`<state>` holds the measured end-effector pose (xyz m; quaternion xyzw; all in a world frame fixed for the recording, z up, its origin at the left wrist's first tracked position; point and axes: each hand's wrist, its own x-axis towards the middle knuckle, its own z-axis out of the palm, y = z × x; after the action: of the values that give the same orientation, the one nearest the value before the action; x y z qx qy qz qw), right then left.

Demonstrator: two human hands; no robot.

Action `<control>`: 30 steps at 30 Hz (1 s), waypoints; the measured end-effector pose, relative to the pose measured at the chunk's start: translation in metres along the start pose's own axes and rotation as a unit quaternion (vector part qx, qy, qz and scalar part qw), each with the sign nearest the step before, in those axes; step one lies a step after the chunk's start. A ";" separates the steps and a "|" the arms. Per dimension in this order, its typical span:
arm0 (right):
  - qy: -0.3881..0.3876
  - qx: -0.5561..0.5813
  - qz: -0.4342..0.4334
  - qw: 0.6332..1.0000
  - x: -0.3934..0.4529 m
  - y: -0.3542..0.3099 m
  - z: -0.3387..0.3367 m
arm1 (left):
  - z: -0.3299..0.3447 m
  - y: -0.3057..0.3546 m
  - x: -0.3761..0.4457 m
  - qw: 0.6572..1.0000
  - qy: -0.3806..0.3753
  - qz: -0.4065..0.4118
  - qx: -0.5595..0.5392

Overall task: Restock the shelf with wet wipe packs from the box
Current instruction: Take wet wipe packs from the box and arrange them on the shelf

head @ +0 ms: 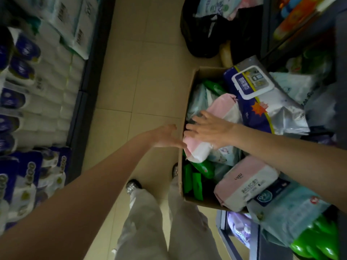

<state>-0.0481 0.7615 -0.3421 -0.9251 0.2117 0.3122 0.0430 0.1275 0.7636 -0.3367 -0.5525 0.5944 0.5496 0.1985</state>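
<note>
1. Nearest the camera, at the lower right, mixed packs point(289, 207) lie heaped on a shelf edge, with green bottles point(319, 243) below them. Whether any came out of the box I cannot tell.
2. A pink and white wipe pack point(246, 182) with a flip lid lies at the box's near end, partly over its rim, with green packs point(193, 181) stacked on edge beside it, inside.
3. The cardboard box point(180, 169) stands on the tiled floor point(142, 76), packs heaped above its rim, so by my reading most of the restocking is left.
4. The left hand point(165, 136) reaches over the box's left wall, fingers straight and apart, tips touching the end of a pink wet wipe pack point(223, 107); it grips nothing.
5. The right hand point(208, 128) lies flat on top of that same pack, fingers spread and pressing, not curled round it. The pack is inside the box, not yet lifted.
6. Farther along, a large blue and white pack point(262, 98) leans over the box's right side.
7. Across the aisle, a shelf point(78, 76) holds tissue rolls.
</note>
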 end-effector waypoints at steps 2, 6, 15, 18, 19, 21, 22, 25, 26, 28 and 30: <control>0.018 0.011 -0.003 1.000 -0.011 -0.005 -0.010 | 0.003 0.005 -0.010 0.997 -0.065 0.008 -0.042; 0.085 0.125 0.042 0.988 -0.021 -0.010 -0.036 | -0.002 0.003 -0.023 0.943 -0.155 0.048 -0.291; 0.216 0.235 0.139 0.937 -0.003 -0.024 -0.090 | -0.068 -0.005 -0.080 0.984 0.088 0.046 -0.146; 0.211 0.289 0.164 0.919 0.001 -0.011 -0.127 | -0.106 -0.011 -0.121 0.984 0.147 0.087 -0.046; 0.204 0.316 0.180 0.909 0.002 -0.005 -0.141 | -0.118 -0.014 -0.136 0.979 0.174 0.102 0.016; 0.182 0.350 0.211 0.894 0.006 0.007 -0.172 | -0.138 -0.022 -0.168 0.946 0.244 0.136 0.163; 0.176 0.359 0.208 0.893 0.011 0.008 -0.190 | -0.147 -0.027 -0.185 0.925 0.273 0.148 0.219; 0.203 0.352 0.133 0.904 0.040 -0.014 -0.257 | -0.176 -0.054 -0.241 0.877 0.309 0.150 0.338; 0.230 0.360 0.121 0.896 0.052 -0.025 -0.279 | -0.187 -0.066 -0.262 0.866 0.314 0.138 0.363; 0.291 0.366 0.114 0.877 0.076 -0.046 -0.326 | -0.209 -0.094 -0.307 0.842 0.339 0.113 0.404; 0.346 0.327 0.112 0.872 0.100 -0.059 -0.377 | -0.230 -0.124 -0.358 0.801 0.383 0.088 0.452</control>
<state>0.2591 0.6991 -0.1027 -0.8773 0.4053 -0.1119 0.2315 0.4326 0.7465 -0.0161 -0.5109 0.8490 -0.0231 0.1330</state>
